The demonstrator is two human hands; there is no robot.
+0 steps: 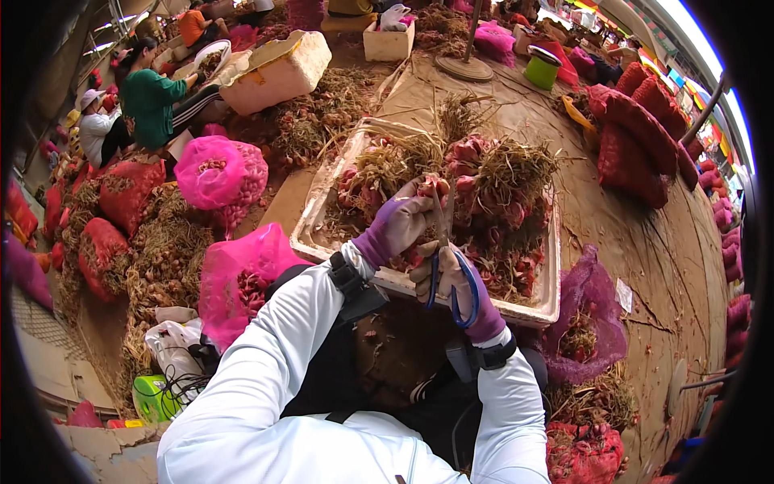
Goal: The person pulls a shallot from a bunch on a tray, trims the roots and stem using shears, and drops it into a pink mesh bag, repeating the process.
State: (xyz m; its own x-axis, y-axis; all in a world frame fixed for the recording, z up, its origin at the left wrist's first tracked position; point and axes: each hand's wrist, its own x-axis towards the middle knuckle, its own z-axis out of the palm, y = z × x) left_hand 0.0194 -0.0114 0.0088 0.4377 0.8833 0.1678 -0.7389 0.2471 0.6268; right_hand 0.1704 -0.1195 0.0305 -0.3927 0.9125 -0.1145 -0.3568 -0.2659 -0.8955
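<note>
Over a white foam tray (305, 234), my left hand (395, 227) in a purple and pale glove is closed, pinching a reddish shallot (431, 187) with its fingertips. My right hand (477, 292), gloved alike, grips scissors (463, 310) by their blue handles. The blades point up and away from me, slightly apart, beside the shallot. Bunches of shallots with dry, straw-coloured tops (516, 171) are heaped in the far half of the tray. Loose shallots (516, 270) and dry scraps lie nearer to me, partly hidden by my hands.
Pink mesh bags (246, 278) stand left of the tray, and a purple mesh bag (592, 323) lies at its right. Red sacks (637, 145) are piled far right. A metal pole's round base (464, 69) stands beyond. A person in green (149, 101) sits far left by a foam box (282, 77).
</note>
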